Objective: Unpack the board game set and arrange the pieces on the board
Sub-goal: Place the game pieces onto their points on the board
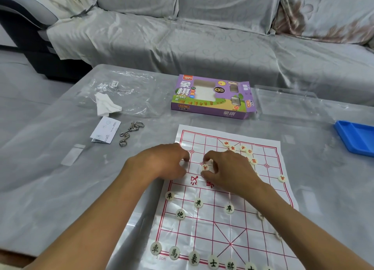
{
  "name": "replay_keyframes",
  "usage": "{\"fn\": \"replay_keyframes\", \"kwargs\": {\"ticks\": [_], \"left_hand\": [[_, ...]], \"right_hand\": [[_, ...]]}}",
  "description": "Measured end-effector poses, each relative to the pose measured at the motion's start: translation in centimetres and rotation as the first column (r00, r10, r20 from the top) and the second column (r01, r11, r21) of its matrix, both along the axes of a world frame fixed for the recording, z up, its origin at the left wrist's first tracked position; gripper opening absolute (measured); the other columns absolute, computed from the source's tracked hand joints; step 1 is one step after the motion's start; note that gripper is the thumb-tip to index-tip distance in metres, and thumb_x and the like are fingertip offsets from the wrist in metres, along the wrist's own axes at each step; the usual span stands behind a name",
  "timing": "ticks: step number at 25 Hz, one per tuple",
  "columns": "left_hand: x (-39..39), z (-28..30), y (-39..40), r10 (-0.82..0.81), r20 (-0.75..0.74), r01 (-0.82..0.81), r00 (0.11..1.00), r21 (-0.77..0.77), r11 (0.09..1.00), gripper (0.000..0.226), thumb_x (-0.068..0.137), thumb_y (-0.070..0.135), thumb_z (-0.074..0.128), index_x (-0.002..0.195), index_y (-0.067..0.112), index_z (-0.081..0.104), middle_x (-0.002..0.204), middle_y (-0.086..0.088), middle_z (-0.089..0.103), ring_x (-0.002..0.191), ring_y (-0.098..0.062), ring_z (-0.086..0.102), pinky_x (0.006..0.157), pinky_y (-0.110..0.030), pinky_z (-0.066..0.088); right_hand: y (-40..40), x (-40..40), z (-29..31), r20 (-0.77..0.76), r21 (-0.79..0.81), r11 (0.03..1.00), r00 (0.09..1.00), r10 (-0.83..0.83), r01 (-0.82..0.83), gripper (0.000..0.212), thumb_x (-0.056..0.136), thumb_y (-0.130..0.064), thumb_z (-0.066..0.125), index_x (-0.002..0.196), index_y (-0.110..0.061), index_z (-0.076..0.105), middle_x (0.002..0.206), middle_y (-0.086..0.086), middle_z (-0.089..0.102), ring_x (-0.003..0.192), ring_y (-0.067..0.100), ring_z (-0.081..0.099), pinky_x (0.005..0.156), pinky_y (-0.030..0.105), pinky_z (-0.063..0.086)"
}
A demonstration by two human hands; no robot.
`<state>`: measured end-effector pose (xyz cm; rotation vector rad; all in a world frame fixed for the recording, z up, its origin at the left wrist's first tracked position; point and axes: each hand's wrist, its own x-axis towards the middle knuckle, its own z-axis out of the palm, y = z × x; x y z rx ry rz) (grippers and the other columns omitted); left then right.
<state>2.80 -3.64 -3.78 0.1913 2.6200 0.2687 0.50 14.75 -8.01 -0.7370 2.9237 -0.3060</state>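
The purple cardboard box reads "XIANG QI". On the white paper board with red grid, the right hand pinches a cream round red-lettered piece; the left hand is curled, its hold hidden. Metal ring puzzle lies on the counter.

The xiangqi board is a thin, glossy plastic-looking sheet, creased and catching light, printed with red lines. The round pieces on it look smooth, matt and cream-coloured, with inked characters. At twelve o'clock the purple game box is printed cardboard with a slight sheen. Towards ten o'clock lie a shiny metal wire puzzle, a folded paper leaflet and a crinkled clear plastic bag. At two o'clock sits a smooth blue plastic tray. The table has a glossy clear cover; the sofa wears satiny grey cloth.
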Motion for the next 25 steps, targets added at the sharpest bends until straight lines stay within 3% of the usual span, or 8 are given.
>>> {"fn": "replay_keyframes", "kwargs": {"ticks": [3,12,17,21,25], "left_hand": [[-0.1,0.1,0.0,-0.006,0.017,0.007,1.000,-0.011,1.000,0.044,0.094,0.025,0.051,0.137,0.031,0.045,0.141,0.002,0.040,0.120,-0.021,0.048,0.087,-0.027,0.040],[-0.1,0.2,0.1,-0.023,0.030,0.024,0.999,-0.033,0.999,0.044,0.094,0.019,0.048,0.137,0.028,0.046,0.139,0.000,0.040,0.118,-0.022,0.048,0.084,-0.026,0.038],[0.0,-0.1,0.1,-0.039,0.036,0.041,0.999,-0.061,0.997,0.045,0.092,0.017,0.049,0.135,0.030,0.047,0.137,0.000,0.039,0.117,-0.022,0.048,0.090,-0.029,0.043],[0.0,-0.2,0.1,-0.052,0.047,0.055,0.998,-0.077,0.995,0.044,0.093,0.018,0.047,0.135,0.031,0.048,0.138,0.001,0.038,0.118,-0.022,0.048,0.096,-0.034,0.044],[-0.2,-0.2,-0.1,-0.048,0.049,0.051,0.998,-0.057,0.997,0.039,0.094,0.022,0.047,0.132,0.032,0.053,0.136,0.003,0.039,0.117,-0.021,0.049,0.098,-0.034,0.044]], "right_hand": [[0.1,0.1,-0.3,-0.003,0.009,0.999,0.999,0.033,-0.033,0.033,0.094,-0.044,0.053,0.124,-0.030,0.056,0.107,-0.005,0.068,0.093,0.013,0.060,0.073,0.020,0.038],[-0.5,-0.5,-0.8,-0.050,-0.004,1.000,0.999,0.001,-0.002,0.032,0.094,-0.046,0.052,0.120,-0.028,0.060,0.104,-0.005,0.069,0.090,0.013,0.061,0.074,0.023,0.041],[-0.8,-0.5,-1.0,-0.038,-0.013,1.000,0.999,0.008,-0.009,0.032,0.096,-0.042,0.051,0.123,-0.026,0.058,0.103,-0.003,0.068,0.082,0.011,0.054,0.072,0.022,0.039],[-0.3,0.3,-0.4,-0.045,-0.038,0.999,0.999,0.022,-0.024,0.038,0.095,-0.043,0.050,0.130,-0.028,0.050,0.105,-0.002,0.068,0.089,0.015,0.060,0.071,0.024,0.042],[3.9,0.1,1.2,-0.081,-0.118,0.990,0.993,-0.084,0.074,0.031,0.095,-0.040,0.052,0.125,-0.031,0.054,0.078,-0.012,0.060,0.077,0.012,0.055,0.076,0.029,0.049]]}}
